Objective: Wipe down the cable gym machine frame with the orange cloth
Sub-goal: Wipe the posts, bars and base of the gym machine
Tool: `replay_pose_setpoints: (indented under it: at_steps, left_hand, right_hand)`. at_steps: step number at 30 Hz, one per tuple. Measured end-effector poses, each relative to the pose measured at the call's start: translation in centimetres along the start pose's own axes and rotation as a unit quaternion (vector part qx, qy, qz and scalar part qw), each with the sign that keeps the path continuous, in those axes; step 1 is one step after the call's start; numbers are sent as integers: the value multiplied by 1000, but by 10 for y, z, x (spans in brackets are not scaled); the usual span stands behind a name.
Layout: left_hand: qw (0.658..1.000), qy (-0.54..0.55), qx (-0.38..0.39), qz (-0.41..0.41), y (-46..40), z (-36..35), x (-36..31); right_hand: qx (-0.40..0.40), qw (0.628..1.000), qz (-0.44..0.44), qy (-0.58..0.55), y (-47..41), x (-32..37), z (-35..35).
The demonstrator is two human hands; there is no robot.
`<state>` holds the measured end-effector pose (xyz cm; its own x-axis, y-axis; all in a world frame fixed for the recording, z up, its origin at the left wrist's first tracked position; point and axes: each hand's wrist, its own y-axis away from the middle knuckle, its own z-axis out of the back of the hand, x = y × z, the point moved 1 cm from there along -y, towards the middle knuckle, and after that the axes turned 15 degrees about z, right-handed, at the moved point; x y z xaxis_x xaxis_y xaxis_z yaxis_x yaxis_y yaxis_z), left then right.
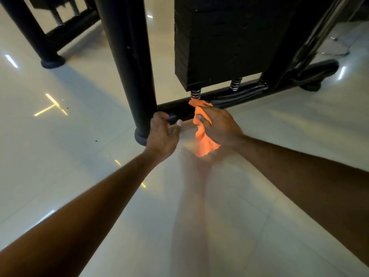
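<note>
Our right hand (217, 124) grips the orange cloth (203, 136) against the base bar (175, 108), under the weight stack (219, 41); left hand (161, 134) seemingly loose, empty. Cloth could snag the spring (195, 93).

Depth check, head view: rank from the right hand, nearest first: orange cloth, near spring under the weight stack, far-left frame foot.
1. Orange cloth: in the right hand.
2. Near spring: just beyond the cloth's top.
3. Far-left frame foot: upper left, far across the floor.
</note>
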<state>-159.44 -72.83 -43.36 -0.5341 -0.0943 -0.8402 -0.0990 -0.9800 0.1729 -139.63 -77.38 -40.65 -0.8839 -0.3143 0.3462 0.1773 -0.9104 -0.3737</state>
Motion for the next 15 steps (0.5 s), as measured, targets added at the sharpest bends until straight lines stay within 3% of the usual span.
replay_pose_setpoints:
  at_steps: [5,11,15]
  left_hand:
    - [999,-16,29,-2,0,-20,-22]
    - [997,-49,32,-51,-27,-38,-26]
    - [995,-59,11,-84,-57,-43,-28]
  right_hand:
    - [-10,998,-62,21,21,-26,24]
    - [-49,991,-119,-36,14,-45,31]
    - [-97,988,-111,-39,-17,-66,16]
